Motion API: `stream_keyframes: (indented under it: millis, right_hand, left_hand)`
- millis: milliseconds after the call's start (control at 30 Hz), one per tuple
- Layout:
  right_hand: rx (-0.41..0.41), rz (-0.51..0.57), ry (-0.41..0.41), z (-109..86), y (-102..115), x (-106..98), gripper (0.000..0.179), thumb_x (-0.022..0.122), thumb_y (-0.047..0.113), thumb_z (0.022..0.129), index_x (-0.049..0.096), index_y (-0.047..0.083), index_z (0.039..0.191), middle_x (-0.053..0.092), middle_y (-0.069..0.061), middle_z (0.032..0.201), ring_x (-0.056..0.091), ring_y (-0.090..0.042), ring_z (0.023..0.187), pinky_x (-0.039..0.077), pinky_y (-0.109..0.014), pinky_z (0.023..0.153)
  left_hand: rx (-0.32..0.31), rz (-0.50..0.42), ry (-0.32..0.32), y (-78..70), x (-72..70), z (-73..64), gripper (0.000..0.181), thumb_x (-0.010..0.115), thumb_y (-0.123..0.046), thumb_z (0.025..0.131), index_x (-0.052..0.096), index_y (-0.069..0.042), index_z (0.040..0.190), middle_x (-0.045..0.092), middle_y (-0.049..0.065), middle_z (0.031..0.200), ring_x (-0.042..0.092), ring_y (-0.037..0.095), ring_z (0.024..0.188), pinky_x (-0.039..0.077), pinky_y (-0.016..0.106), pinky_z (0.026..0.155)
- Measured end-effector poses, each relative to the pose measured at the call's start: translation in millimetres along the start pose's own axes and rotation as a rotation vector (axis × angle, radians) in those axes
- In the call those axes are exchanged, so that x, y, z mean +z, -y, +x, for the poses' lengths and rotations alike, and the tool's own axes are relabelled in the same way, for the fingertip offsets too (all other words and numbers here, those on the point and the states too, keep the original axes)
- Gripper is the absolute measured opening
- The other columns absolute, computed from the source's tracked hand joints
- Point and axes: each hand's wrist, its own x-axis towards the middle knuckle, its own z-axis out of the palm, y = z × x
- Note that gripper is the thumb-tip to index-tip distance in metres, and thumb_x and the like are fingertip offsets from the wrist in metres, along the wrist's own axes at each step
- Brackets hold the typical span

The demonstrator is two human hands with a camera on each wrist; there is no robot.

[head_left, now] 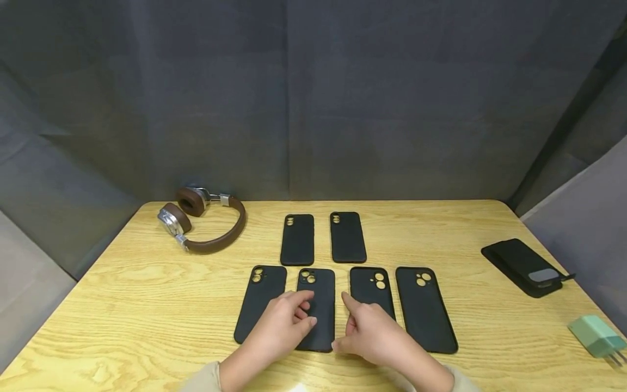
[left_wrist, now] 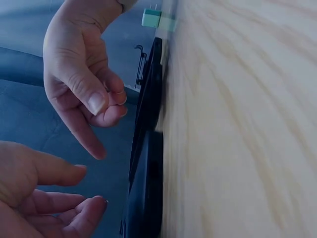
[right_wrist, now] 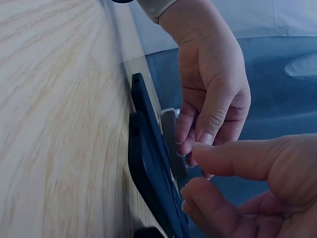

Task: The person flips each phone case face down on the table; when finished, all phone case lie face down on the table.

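**Both hands empty over front row of black phone cases**

Head view: The surface is a pale wood-grain table point(head_left: 122, 294) with rounded rear corners. Dark grey cloth point(head_left: 215, 98) hangs behind it. A back left case point(head_left: 297, 239) and back right case point(head_left: 348, 238) lie behind a front row; from the left, first case point(head_left: 257, 302), second case point(head_left: 320, 305), third case point(head_left: 370, 291) and fourth case point(head_left: 427, 310). Brown headphones point(head_left: 215, 246) lie at rear left; a flat black item point(head_left: 524, 264) and green plug adapter point(head_left: 594, 333) at right. The left hand point(head_left: 280, 322) is above the neighbouring edges of the first and second cases, index finger extended, other fingers loosely bent, nothing held. The right hand point(head_left: 369, 333) is above the lower part of the third case, index finger pointing forward, others bent in, likewise empty. The flat black item bears a grey oval patch point(head_left: 543, 275); any lettering is too small to read.

Left wrist view: Cases are seen edge-on, flat on the table. A gap separates both hands' fingertips from them.

Right wrist view: The right hand's digits are parted, gripping nothing; the left hand hangs relaxed beyond. Fingertips are near the cases' edges; contact cannot be confirmed here.
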Motion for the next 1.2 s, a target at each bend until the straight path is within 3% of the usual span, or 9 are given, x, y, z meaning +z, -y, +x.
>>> stream_keyframes:
  millis: [233, 433, 633, 1033, 1200]
  right_hand:
    - [0.023, 0.000, -0.046, -10.2, -11, -13, 0.083, 0.078, 0.018, 0.070, 0.036, -0.011, 0.136, 0.052, 0.002, 0.061, 0.046, -0.012, 0.052, 0.034, -0.023, 0.046]
    - [0.128, -0.014, -0.093, -16.1, -21, -26, 0.078, 0.078, 0.020, 0.072, 0.041, -0.003, 0.136, 0.052, 0.000, 0.064, 0.045, -0.014, 0.053, 0.033, -0.024, 0.046]
    - [0.198, -0.049, -0.138, -20.0, -36, -37, 0.073, 0.077, 0.020, 0.073, 0.044, -0.004, 0.134, 0.052, -0.001, 0.065, 0.046, -0.015, 0.053, 0.035, -0.026, 0.046]
    - [0.250, -0.061, -0.142, -21.1, -59, -42, 0.072, 0.076, 0.021, 0.076, 0.042, -0.012, 0.131, 0.053, -0.002, 0.063, 0.047, -0.016, 0.054, 0.037, -0.028, 0.050]
    - [0.252, -0.084, -0.140, -19.0, -63, -40, 0.071, 0.075, 0.020, 0.076, 0.044, -0.012, 0.130, 0.052, -0.002, 0.060, 0.047, -0.015, 0.051, 0.037, -0.028, 0.050]
  left_hand:
    - [-0.015, -0.073, 0.033, -11.0, 15.2, 11.8, 0.044, 0.066, -0.006, 0.082, 0.054, 0.004, 0.123, 0.059, 0.010, 0.098, 0.060, 0.013, 0.082, 0.050, 0.022, 0.068]
    - [-0.031, -0.119, 0.068, -14.2, 27.1, 20.3, 0.044, 0.066, -0.004, 0.082, 0.054, 0.004, 0.124, 0.059, 0.008, 0.097, 0.063, 0.013, 0.082, 0.050, 0.022, 0.066]
    - [-0.040, -0.140, 0.052, -14.5, 37.0, 30.2, 0.046, 0.068, -0.005, 0.080, 0.055, 0.005, 0.123, 0.062, 0.010, 0.097, 0.064, 0.016, 0.081, 0.051, 0.026, 0.066]
    - [-0.111, -0.031, 0.090, -21.1, 49.4, 46.0, 0.046, 0.070, -0.010, 0.080, 0.057, -0.002, 0.123, 0.062, 0.003, 0.091, 0.060, 0.013, 0.082, 0.049, 0.029, 0.070]
    - [-0.103, 0.010, 0.102, -20.7, 52.1, 50.7, 0.045, 0.070, -0.009, 0.080, 0.057, 0.000, 0.122, 0.060, -0.001, 0.084, 0.055, 0.011, 0.076, 0.046, 0.028, 0.068]
